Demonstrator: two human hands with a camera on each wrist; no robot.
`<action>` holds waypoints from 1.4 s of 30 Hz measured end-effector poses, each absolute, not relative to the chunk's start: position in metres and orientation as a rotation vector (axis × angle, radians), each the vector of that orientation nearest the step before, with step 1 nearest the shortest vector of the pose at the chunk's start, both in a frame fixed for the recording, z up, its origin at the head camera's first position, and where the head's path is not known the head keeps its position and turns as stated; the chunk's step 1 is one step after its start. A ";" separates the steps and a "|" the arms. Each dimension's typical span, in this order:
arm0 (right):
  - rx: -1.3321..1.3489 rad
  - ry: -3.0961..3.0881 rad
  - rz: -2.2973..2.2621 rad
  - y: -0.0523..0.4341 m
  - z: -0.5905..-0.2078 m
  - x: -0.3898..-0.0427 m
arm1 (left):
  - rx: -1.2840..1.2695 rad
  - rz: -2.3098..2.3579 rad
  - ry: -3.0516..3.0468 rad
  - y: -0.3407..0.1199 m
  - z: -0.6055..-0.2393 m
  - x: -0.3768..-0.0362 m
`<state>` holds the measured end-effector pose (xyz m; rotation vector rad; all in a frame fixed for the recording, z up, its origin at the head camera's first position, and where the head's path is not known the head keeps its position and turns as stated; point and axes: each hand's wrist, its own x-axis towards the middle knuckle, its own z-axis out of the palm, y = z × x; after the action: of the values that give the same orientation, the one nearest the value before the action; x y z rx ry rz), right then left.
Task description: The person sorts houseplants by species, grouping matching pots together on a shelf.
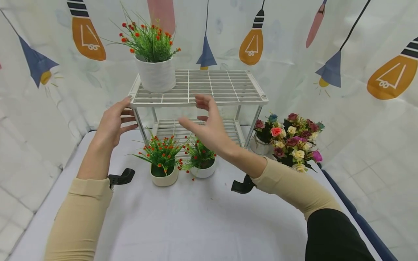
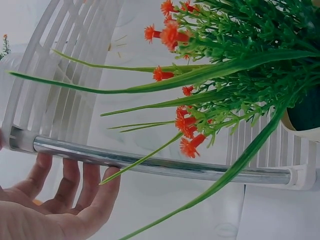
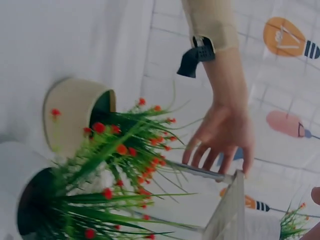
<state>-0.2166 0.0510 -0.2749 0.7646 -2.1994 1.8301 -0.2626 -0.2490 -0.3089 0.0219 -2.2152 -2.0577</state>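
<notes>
At the white two-tier rack (image 1: pixel 199 88), the left hand (image 1: pixel 112 123) is released, fingers straight beside the front-left post, possibly touching it. The right hand (image 1: pixel 209 127) hovers released before the top shelf, above two potted plants (image 1: pixel 177 159).
</notes>
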 end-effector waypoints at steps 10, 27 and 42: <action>0.616 -2.178 1.863 0.095 -0.321 -0.191 | 0.032 -2.106 -2.191 -0.250 -0.308 -0.263; 0.039 -2.274 2.132 0.120 -0.421 -0.184 | 0.034 -2.091 -2.189 -0.249 -0.308 -0.262; -0.009 -2.343 2.168 0.095 -0.476 -0.195 | 0.047 -2.129 -2.173 -0.249 -0.309 -0.264</action>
<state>-0.1947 0.0948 -0.4756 -0.0091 -2.3430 2.1683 -0.2639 -0.2490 -0.3086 0.0472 -2.1727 -2.1293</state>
